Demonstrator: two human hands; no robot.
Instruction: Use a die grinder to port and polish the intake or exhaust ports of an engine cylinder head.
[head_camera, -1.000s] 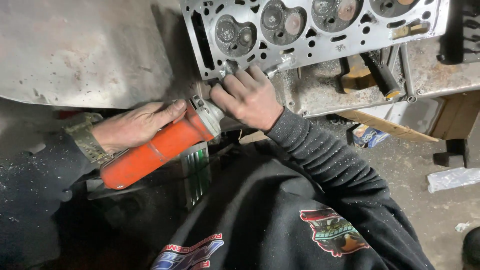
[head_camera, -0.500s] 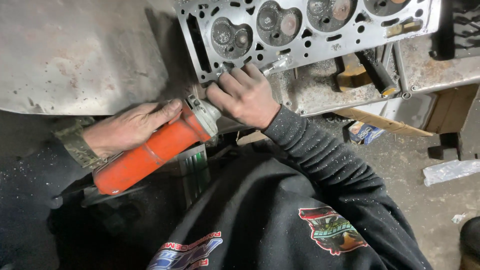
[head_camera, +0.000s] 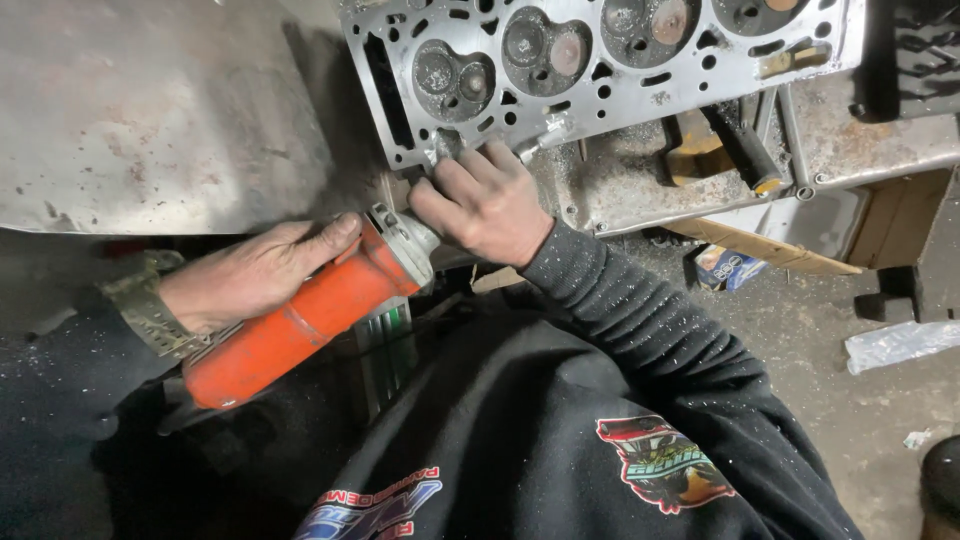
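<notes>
Orange angle grinder (head_camera: 300, 325), judged heavy, rigid and smooth-bodied, clenched at mid-barrel by the left hand (head_camera: 250, 275); right hand (head_camera: 490, 200) closed over its head at the near edge of the cylinder head (head_camera: 600, 70) on the bench (head_camera: 160, 110)

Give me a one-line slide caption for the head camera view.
Left hand grips an orange grinder while the right hand rests at the edge of a cylinder head on a metal bench.

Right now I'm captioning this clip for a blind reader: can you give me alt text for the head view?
A person's left hand grips an orange angle grinder while the right hand steadies its head against the lower edge of a grey metal cylinder head on a worn workbench. The person wears a dark sweatshirt with colourful graphics.
</notes>
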